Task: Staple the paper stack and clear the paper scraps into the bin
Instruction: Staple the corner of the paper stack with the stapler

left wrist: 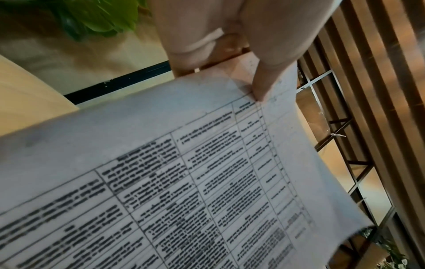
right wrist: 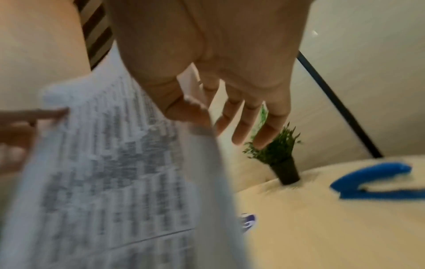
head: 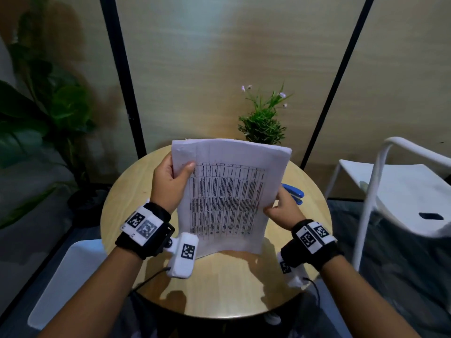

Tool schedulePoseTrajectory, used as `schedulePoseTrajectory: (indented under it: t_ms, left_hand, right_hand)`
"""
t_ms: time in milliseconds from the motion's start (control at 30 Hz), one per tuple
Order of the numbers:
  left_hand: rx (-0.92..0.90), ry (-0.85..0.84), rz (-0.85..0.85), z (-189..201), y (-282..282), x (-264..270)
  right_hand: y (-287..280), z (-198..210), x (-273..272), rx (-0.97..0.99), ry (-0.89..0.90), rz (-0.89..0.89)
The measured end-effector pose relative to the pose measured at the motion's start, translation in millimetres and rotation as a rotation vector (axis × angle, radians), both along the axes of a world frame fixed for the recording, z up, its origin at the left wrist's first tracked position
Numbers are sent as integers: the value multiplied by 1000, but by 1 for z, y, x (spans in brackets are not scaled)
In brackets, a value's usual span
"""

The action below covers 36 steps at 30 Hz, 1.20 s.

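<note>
Paper stack (head: 227,191) stands lifted between both hands, left hand (head: 169,181) pinching its upper corner, right hand (head: 284,211) clasping the lower edge, unstapled as far as I can judge, blue stapler (head: 294,192) untouched just beyond the right hand, scraps unseen.

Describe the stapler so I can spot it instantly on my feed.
Find the round wooden table. On its right side, past the right hand holding the paper stack, lies the stapler, partly hidden by the sheets. It is the only bright blue thing there; the potted plant is green.
</note>
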<state>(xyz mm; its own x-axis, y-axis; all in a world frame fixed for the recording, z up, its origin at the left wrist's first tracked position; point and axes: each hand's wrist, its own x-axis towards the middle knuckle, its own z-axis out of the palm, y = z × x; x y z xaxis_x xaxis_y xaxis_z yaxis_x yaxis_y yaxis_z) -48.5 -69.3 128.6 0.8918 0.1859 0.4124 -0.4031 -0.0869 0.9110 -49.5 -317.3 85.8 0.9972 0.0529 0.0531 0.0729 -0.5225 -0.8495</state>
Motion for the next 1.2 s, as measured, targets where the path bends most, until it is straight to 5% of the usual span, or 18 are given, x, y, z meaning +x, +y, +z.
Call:
schedulePoseTrajectory:
  t_ms: [133,267,467,633,1000,1200]
  left_hand:
    - [30,-17,39,0,-3,17]
    - [44,-27,33,-1,-8,35]
    - [51,-41,61,-13,-3,59]
    - [42,-68,77,-18,0,67]
    - [-39,-69,17,-17,0,48]
    - [-96,-45,-22,-14,4,9]
  right_hand:
    - [-39,-4,55,-469,113,-25]
    - [-68,-25,112,-717,194,-195]
    - [-117,-87,181,-1033,337,-165]
    - [-182,-181,254,-946,445,-167]
    - [-108,-104,172,-675,319,-259]
    - [-79,-31,119,-320,13,-345]
